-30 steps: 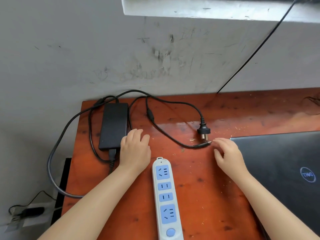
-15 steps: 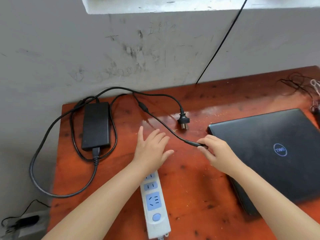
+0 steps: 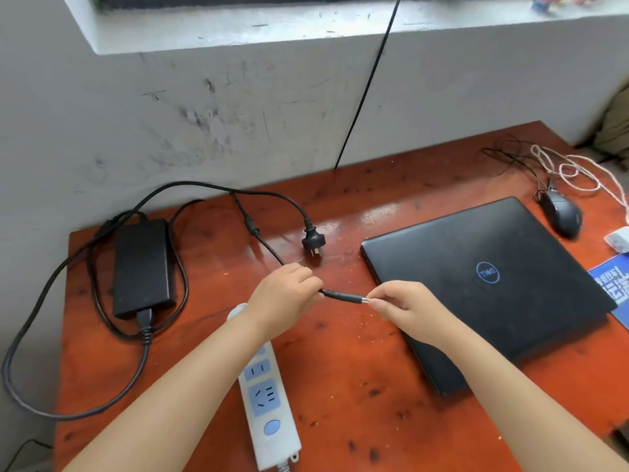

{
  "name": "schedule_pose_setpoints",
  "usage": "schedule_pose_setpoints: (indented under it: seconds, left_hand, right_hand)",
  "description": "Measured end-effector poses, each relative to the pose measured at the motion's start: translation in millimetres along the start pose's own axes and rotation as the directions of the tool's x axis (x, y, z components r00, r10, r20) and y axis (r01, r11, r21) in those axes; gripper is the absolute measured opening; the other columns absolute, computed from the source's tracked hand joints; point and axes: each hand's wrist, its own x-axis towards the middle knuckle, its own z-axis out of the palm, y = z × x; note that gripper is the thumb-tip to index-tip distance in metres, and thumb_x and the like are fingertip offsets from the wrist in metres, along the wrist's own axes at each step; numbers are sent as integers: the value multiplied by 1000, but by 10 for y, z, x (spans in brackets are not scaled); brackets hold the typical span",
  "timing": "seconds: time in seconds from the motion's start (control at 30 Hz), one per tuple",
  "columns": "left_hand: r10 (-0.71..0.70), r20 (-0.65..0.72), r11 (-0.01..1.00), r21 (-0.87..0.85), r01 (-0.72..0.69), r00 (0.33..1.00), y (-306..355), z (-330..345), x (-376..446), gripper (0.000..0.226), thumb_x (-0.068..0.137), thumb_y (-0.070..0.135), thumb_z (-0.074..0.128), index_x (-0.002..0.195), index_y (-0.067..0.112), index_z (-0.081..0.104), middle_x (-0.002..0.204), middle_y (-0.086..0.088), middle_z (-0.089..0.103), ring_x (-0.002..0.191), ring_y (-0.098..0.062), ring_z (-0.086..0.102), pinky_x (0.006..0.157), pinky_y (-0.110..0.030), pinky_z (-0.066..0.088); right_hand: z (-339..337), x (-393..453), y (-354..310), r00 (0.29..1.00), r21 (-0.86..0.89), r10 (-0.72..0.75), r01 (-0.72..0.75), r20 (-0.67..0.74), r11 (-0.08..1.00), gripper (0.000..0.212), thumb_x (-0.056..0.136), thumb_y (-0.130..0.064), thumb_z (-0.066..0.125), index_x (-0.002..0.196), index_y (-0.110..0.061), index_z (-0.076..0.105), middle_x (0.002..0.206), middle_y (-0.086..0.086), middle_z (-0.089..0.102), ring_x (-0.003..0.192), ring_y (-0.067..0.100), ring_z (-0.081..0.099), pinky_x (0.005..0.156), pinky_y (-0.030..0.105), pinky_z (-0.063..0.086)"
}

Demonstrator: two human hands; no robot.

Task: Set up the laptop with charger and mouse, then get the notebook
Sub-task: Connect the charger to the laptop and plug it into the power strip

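A closed black laptop (image 3: 483, 284) lies on the red wooden table (image 3: 340, 386), right of centre. The black charger brick (image 3: 142, 267) rests at the far left, its wall plug (image 3: 313, 240) lying loose near the middle. My left hand (image 3: 286, 296) grips the thin charger cable just behind the barrel connector (image 3: 343, 297), held above the table. My right hand (image 3: 405, 306) pinches the connector's metal tip, close to the laptop's left edge. A black mouse (image 3: 562, 214) sits beyond the laptop's far right corner. A blue notebook (image 3: 612, 284) peeks in at the right edge.
A white power strip (image 3: 265, 403) with blue sockets lies under my left forearm. Tangled black and white cords (image 3: 565, 165) lie at the far right corner, with a small white object (image 3: 617, 239) beside the mouse. A grey wall and a window ledge (image 3: 238, 32) stand behind the table.
My right hand picked the connector up off the table. My left hand moved right from the charger brick and closed on the cable. The view shifted right, revealing the mouse and the notebook.
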Motion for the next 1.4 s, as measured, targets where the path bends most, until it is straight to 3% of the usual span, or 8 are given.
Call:
schedule_pose_setpoints:
  seconds: [0.17, 0.4, 0.47, 0.53, 0.67, 0.9, 1.13, 1.4]
  left_hand:
    - [7, 87, 999, 34, -10, 996, -37, -31, -97, 22, 58, 5, 85, 55, 4, 63, 46, -7, 60, 38, -23, 55, 38, -18, 44]
    - [114, -72, 993, -9, -115, 991, 269, -130, -55, 16, 67, 12, 66, 53, 6, 59, 43, -6, 55, 35, -23, 51, 39, -17, 39]
    - [87, -87, 995, -36, -91, 992, 424, -99, -23, 17, 68, 11, 67, 55, 6, 58, 45, -6, 56, 36, -24, 52, 38, -17, 39]
    - [-18, 64, 1000, 23, 16, 998, 495, 13, 27, 15, 82, 15, 63, 71, 4, 61, 64, -10, 66, 55, -29, 62, 48, -26, 46]
    - [-342, 381, 938, 83, 337, 859, 458, 411, 126, 31, 98, 30, 35, 109, 10, 57, 107, -9, 65, 101, -31, 58, 80, -37, 42]
    - [-528, 299, 831, -14, 557, 795, 437, 654, 275, 25, 95, 23, 43, 110, 8, 57, 109, -14, 56, 101, -35, 54, 78, -40, 43]
    - [-589, 114, 808, 55, 587, 800, 264, 653, 320, 27, 87, 0, 38, 109, 3, 52, 110, -17, 56, 100, -34, 53, 77, -40, 40]
    - [-488, 134, 870, -10, 493, 863, 158, 800, 574, 30, 87, -3, 35, 111, -1, 53, 114, -18, 53, 108, -32, 45, 79, -40, 36]
  right_hand:
    - [-50, -66, 282, 985, -117, 114, -129, -127, 985, 13, 87, -9, 57, 92, -7, 68, 81, -5, 65, 79, 13, 56, 70, 14, 39]
    - [-29, -211, 649, 971, -390, 206, -238, -124, 889, 37, 85, -14, 59, 121, -6, 55, 134, 9, 50, 128, 27, 39, 107, 41, 31]
    - [-41, -220, 677, 975, -387, 188, -221, -121, 895, 35, 86, -12, 57, 121, -6, 56, 134, 10, 50, 128, 27, 39, 108, 43, 32]
    - [-64, -214, 704, 979, -371, 165, -199, -120, 907, 33, 86, -9, 56, 119, -5, 57, 132, 11, 53, 127, 28, 41, 107, 44, 33]
    - [-113, -108, 763, 985, -381, 96, -143, -140, 913, 32, 84, -3, 59, 115, 1, 59, 128, 19, 56, 123, 34, 45, 105, 50, 36]
    - [-76, 249, 776, 996, -522, -39, -11, -85, 853, 37, 84, -4, 56, 120, 5, 53, 134, 23, 49, 127, 38, 42, 101, 52, 36]
    - [-65, 456, 816, 997, -563, -15, -29, -74, 826, 40, 89, -8, 51, 128, 1, 47, 143, 18, 40, 137, 34, 29, 108, 51, 26]
    - [-21, 697, 825, 996, -534, -6, -46, -94, 844, 41, 93, -9, 44, 133, -3, 42, 148, 15, 34, 139, 31, 25, 111, 54, 17]
